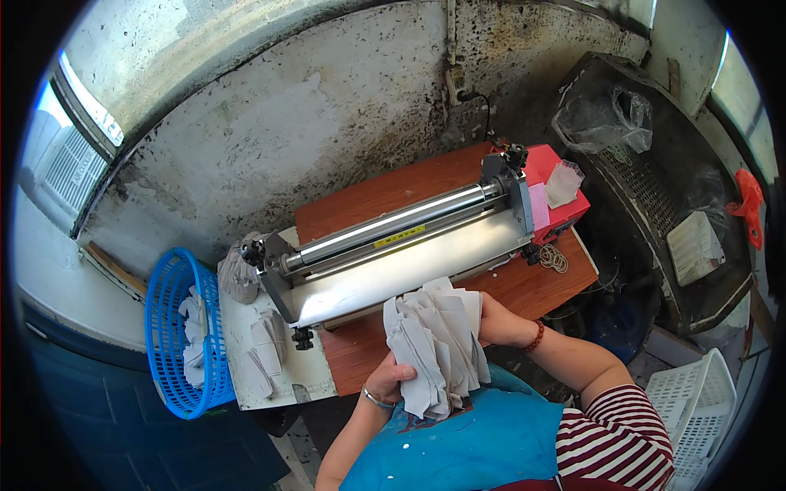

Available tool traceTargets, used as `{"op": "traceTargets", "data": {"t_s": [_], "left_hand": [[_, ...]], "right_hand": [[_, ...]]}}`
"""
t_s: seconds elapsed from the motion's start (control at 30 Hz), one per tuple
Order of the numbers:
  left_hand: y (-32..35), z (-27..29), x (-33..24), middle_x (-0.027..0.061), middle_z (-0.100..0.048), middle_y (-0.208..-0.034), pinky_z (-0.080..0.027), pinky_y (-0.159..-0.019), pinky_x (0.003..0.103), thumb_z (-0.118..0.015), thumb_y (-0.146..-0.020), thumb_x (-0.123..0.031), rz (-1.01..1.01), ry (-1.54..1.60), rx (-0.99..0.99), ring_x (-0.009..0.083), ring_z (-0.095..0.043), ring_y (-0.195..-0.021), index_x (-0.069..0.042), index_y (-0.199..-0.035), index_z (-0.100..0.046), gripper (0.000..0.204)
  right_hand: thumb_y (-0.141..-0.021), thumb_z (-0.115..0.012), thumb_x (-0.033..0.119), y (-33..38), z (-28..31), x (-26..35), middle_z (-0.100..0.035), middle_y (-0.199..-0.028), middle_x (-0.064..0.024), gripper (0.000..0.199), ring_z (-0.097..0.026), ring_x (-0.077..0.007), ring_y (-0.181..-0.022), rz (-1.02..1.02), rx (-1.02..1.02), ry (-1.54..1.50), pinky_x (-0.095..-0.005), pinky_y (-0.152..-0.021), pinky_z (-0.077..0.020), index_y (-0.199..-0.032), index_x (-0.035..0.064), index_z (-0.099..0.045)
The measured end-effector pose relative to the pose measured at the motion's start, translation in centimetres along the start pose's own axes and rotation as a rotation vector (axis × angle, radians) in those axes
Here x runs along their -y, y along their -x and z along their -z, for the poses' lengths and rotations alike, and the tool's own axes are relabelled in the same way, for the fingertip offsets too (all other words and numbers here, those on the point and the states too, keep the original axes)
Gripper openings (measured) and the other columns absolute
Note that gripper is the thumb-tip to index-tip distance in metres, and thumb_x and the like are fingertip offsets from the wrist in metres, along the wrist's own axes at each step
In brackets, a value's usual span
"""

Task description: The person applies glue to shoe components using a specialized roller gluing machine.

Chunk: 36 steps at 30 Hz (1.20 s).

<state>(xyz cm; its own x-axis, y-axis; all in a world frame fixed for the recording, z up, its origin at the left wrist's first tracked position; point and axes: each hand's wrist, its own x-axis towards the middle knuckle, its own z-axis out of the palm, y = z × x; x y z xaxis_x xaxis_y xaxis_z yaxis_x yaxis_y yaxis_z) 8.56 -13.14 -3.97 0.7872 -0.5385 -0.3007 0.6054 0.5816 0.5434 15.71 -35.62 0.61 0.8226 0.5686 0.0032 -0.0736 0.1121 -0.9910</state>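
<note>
"Stack of pale grey cut pieces (438, 348): where is it?"

"Held up at the front edge of the counter (354, 352), before the person's blue apron (491, 430). I can't tell whether it touches either one."

"And each grip?"

"The left hand (386, 380) is closed on the lower left side of the stack, thumb across the near face. The right hand (502, 322) grasps the upper right side; its fingertips are hidden behind the pieces."

"What stands on the counter?"

"A roller machine (417, 260) with a bright steel plate, its right end beside a red box (565, 214) that carries a translucent plastic container (564, 184). Near the counter's right corner lie thin looped cords (554, 259)."

"Toward the left edge?"

"A small pile of pale pieces (268, 340) on the white part, near the front left corner. A bulging greyish bag (239, 276) sits at the back left corner. Just beside the left edge is a blue plastic basket (157, 327), with more pale scraps (194, 344) inside."
</note>
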Motion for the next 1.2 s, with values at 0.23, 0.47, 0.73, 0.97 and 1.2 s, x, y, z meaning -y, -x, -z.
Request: {"op": "traceTargets", "data": {"t_s": [0.23, 0.47, 0.73, 0.97, 1.2], "left_hand": [[1.6, -1.0, -1.3, 0.011, -0.059, -0.102, -0.057, -0.075, 0.036, -0.075, -0.059, -0.021, -0.133, -0.064, -0.035, 0.0238, -0.064, -0.089, -0.001, -0.123, -0.043, 0.074], [2.8, -2.0, -3.1, 0.009, -0.058, -0.105, -0.053, -0.08, 0.033, -0.077, -0.059, -0.025, -0.254, -0.182, -0.126, 0.0225, -0.062, -0.092, 0.0, -0.126, -0.041, 0.08], [2.3, 0.3, -2.4, 0.0108, -0.062, -0.111, -0.05, -0.086, 0.032, -0.079, -0.065, -0.017, -0.556, -0.999, -0.287, 0.0221, -0.062, -0.1, 0.0, -0.122, -0.051, 0.065], [2.0, -1.3, -2.7, 0.0139, -0.06, -0.116, -0.052, -0.081, 0.037, -0.082, -0.059, -0.018, -0.745, -1.578, -0.455, 0.031, -0.062, -0.099, -0.007, -0.132, -0.044, 0.083], [1.1, 1.9, -1.9, 0.0138, -0.057, -0.122, -0.052, -0.08, 0.038, -0.074, -0.069, -0.032, -0.704, -1.867, -0.518, 0.0304, -0.06, -0.103, -0.014, -0.132, -0.045, 0.072]], "right_hand": [[-0.092, -0.056, 0.016, -1.8, 1.2, -0.9, -0.067, -0.087, -0.0049, 0.017, -0.061, -0.0098, -0.088, -0.348, 0.03, -0.137, -0.025, -0.073, -0.0492, -0.099, 0.0027, -0.065], [-0.095, -0.046, 0.029, -1.8, 0.4, -1.7, -0.047, -0.056, 0.0037, 0.032, -0.051, -0.0092, -0.064, -0.241, -0.08, -0.421, -0.0286, -0.068, -0.043, -0.08, 0.0046, -0.061], [-0.099, -0.032, 0.038, -3.0, -0.9, 0.6, -0.038, -0.059, 0.0033, 0.048, -0.031, -0.0054, -0.043, -0.262, 0.172, -1.051, -0.0216, -0.054, -0.0402, -0.124, 0.0005, -0.051], [-0.094, -0.049, 0.025, -2.8, -2.8, 2.4, -0.063, -0.081, -0.0114, 0.058, -0.056, -0.0079, -0.049, -0.225, 0.393, -0.551, -0.015, -0.043, -0.042, -0.143, 0.0026, -0.027], [-0.081, -0.067, 0.038, -2.3, -7.6, 4.1, -0.06, -0.063, -0.0116, 0.065, -0.06, -0.0232, -0.051, 0.117, 0.55, 0.4, -0.0333, -0.049, -0.0469, -0.125, -0.0048, -0.044]]}}
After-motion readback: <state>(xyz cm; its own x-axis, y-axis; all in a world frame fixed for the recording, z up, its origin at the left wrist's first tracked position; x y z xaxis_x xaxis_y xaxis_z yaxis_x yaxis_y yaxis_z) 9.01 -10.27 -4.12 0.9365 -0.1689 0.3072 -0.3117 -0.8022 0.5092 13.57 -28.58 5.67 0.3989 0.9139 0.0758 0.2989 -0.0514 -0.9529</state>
